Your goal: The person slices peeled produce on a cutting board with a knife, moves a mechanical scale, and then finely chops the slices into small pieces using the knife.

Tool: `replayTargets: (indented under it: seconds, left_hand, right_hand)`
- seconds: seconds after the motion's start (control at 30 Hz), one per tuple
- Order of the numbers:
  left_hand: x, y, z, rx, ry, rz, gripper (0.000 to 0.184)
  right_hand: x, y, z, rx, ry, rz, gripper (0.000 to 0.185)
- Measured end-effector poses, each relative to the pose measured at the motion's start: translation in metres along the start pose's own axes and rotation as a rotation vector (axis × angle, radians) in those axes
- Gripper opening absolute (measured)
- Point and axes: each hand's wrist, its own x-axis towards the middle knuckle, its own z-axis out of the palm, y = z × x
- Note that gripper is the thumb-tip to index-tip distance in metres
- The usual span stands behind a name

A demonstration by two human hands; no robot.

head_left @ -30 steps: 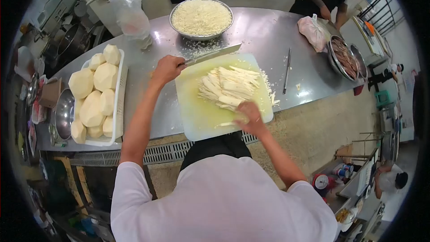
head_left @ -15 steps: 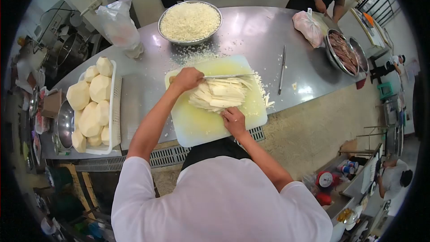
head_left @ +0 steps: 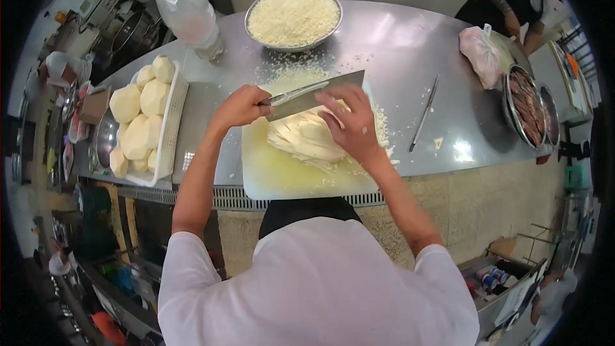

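Observation:
My left hand (head_left: 243, 108) is closed around the handle of a cleaver (head_left: 343, 88), whose wide blade is raised and tilted above the cutting board (head_left: 282, 184). At the blade's far half is my right hand (head_left: 354, 123), slightly blurred, with thumb and fingers apart; its fingertips appear to touch the blade's near face. Pale bits cling to the metal. Below both hands lies a heap of pale vegetable strips (head_left: 304, 138), partly hidden by my right hand. Finely chopped bits surround the board's far and right edges.
Behind the board stands a metal bowl (head_left: 293, 47) heaped with chopped pale bits. Peeled round vegetables (head_left: 136, 138) fill a white basket (head_left: 172, 129) at left. A thin metal rod (head_left: 424, 115), a pink bag (head_left: 482, 57) and a bowl of meat (head_left: 529, 109) lie right. Another person (head_left: 506, 3) works beyond.
The cleaver has risen from the strips and turned to show its broad face. My right hand has left the heap's near edge and moved up to the blade. The view has shifted.

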Motion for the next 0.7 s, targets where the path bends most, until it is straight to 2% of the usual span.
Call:
replayTargets:
  seconds: [0.07, 0.1, 0.17, 0.27, 0.3, 0.37, 0.4, 0.47, 0.5, 0.53, 0.57, 0.6, 0.63, 0.67, 0.7]
  left_hand:
    - [-0.004, 0.016, 0.002, -0.105, -0.011, -0.033, 0.027]
    - [-0.007, 0.024, 0.003, -0.156, -0.072, -0.082, 0.027]
    - [-0.012, 0.03, 0.008, -0.208, -0.129, -0.14, 0.028]
    - [-0.021, 0.034, 0.011, -0.263, -0.102, -0.141, 0.028]
    - [-0.025, 0.037, 0.007, -0.151, -0.082, -0.116, 0.024]
    - [-0.031, 0.033, 0.005, -0.039, -0.063, -0.083, 0.021]
    - [-0.036, 0.026, 0.005, 0.027, -0.093, -0.044, 0.02]
    - [-0.045, 0.007, 0.016, 0.098, -0.137, 0.014, 0.02]
    - [-0.048, -0.01, 0.03, 0.029, -0.179, 0.124, 0.022]
    - [-0.051, -0.025, 0.043, -0.042, -0.219, 0.233, 0.024]
    - [-0.053, -0.034, 0.056, -0.011, -0.288, 0.212, 0.022]
    - [-0.051, -0.037, 0.065, 0.018, -0.352, 0.191, 0.021]
    - [-0.049, -0.026, 0.063, 0.051, -0.467, 0.091, 0.019]
    - [-0.044, -0.034, 0.069, 0.044, -0.461, 0.099, 0.019]
    - [-0.038, -0.046, 0.078, 0.08, -0.414, 0.122, 0.018]
  right_hand:
    - [0.028, 0.007, -0.002, -0.107, -0.044, -0.163, 0.038]
    - [0.031, 0.017, 0.005, -0.093, -0.048, -0.167, 0.038]
    - [0.026, 0.037, 0.02, -0.025, -0.33, -0.172, 0.035]
    - [0.02, 0.049, 0.026, -0.014, -0.363, -0.19, 0.03]
    - [0.021, 0.051, 0.023, -0.014, -0.367, -0.192, 0.03]
    - [0.026, 0.053, 0.01, 0.037, -0.104, -0.13, 0.017]
    - [0.029, 0.051, 0.001, 0.03, -0.103, -0.124, 0.017]
    - [0.027, 0.046, -0.019, 0.065, 0.04, 0.164, 0.009]
    - [0.019, 0.048, -0.024, 0.051, 0.05, 0.172, 0.009]
    - [0.009, 0.053, -0.025, 0.061, -0.023, 0.262, 0.007]
    - [-0.002, 0.057, -0.025, 0.07, -0.099, 0.348, 0.005]
    - [-0.015, 0.062, -0.021, 0.056, -0.096, 0.344, 0.005]
    - [-0.032, 0.067, -0.015, 0.018, -0.261, 0.431, 0.008]
    - [-0.046, 0.071, -0.009, -0.019, -0.43, 0.52, 0.012]
    - [-0.057, 0.072, -0.005, -0.028, -0.438, 0.517, 0.012]
